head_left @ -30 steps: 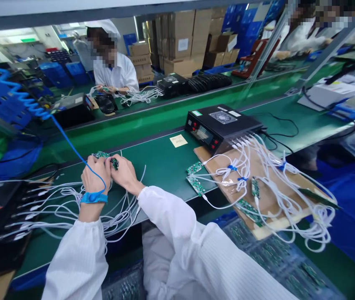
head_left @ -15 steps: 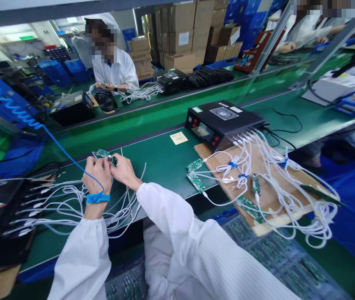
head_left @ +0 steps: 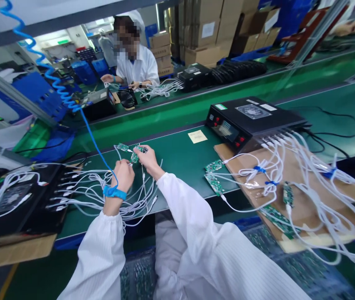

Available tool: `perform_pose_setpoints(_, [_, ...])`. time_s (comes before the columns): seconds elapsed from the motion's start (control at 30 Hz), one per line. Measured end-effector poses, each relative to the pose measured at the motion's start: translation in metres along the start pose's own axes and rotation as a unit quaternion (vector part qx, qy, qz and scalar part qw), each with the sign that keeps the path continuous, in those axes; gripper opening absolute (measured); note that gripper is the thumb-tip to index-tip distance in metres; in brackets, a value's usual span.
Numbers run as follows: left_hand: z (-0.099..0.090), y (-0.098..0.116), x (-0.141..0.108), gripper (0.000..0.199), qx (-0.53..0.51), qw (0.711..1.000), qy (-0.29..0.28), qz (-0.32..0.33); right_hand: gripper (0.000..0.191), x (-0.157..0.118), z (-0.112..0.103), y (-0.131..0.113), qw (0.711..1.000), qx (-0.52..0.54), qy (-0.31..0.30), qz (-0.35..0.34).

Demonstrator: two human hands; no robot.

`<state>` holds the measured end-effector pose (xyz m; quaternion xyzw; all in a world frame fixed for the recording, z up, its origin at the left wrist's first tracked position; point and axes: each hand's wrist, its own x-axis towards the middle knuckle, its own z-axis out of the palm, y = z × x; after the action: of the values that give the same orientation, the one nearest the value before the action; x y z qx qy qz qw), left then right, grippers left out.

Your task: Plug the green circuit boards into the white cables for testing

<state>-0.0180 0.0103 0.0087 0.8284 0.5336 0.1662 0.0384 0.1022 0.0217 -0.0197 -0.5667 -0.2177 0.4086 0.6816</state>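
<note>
My right hand (head_left: pixel 149 161) pinches a small green circuit board (head_left: pixel 134 158) above the green bench. My left hand (head_left: pixel 124 174), with a blue wrist strap (head_left: pixel 114 192), is closed at the board's lower left edge. A white cable end shows at its fingertips, mostly hidden by the fingers. Just beyond my hands lies another circuit board (head_left: pixel 122 146) with a white cable on it. White cables (head_left: pixel 133 204) lie tangled under and beside both hands, running from a black box (head_left: pixel 23 196) on the left.
To the right stands a black tester (head_left: pixel 255 121) with white cables over a cardboard sheet (head_left: pixel 277 241). Several boards, including a green board (head_left: pixel 214 183), lie there. A yellow note (head_left: pixel 197 136) is on the bench. A coiled blue cord (head_left: pixel 61 89) hangs left. Across, a co-worker (head_left: pixel 136 62) handles cables.
My hands have moved slightly apart, and more of the board shows between them. The view has turned left, so the bench sits farther right. The co-worker's hands have separated.
</note>
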Motion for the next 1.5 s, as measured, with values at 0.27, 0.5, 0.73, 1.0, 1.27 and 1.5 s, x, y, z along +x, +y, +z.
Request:
perform_pose_setpoints(0.27, [0.013, -0.013, -0.001, 0.017, -0.022, 0.999, -0.011, 0.021, 0.034, -0.011, 0.013, 0.002, 0.996, 0.093, -0.005, 0.005])
perform_pose_setpoints(0.5, [0.015, -0.015, -0.008, 0.023, -0.031, 0.999, 0.02, -0.003, 0.013, -0.01, 0.03, 0.007, 0.995, 0.065, 0.031, -0.064])
perform_pose_setpoints(0.73, [0.014, -0.017, -0.008, 0.031, -0.029, 1.0, 0.006, -0.004, 0.009, 0.013, 0.038, 0.015, 0.991, 0.119, 0.058, 0.016])
perform_pose_setpoints(1.0, [0.003, -0.028, -0.018, 0.037, -0.144, 0.987, -0.061, 0.046, 0.015, 0.062, -0.008, 0.002, 0.964, 0.224, 0.119, 0.076])
perform_pose_setpoints(1.27, [-0.012, -0.031, 0.039, 0.047, -0.169, 0.983, -0.051, -0.057, 0.033, 0.069, -0.014, -0.013, 0.955, 0.287, 0.023, 0.077])
perform_pose_setpoints(1.5, [0.016, -0.054, 0.111, 0.029, -0.184, 0.954, 0.029, -0.234, 0.039, 0.08, -0.005, -0.019, 0.985, 0.15, -0.066, 0.061])
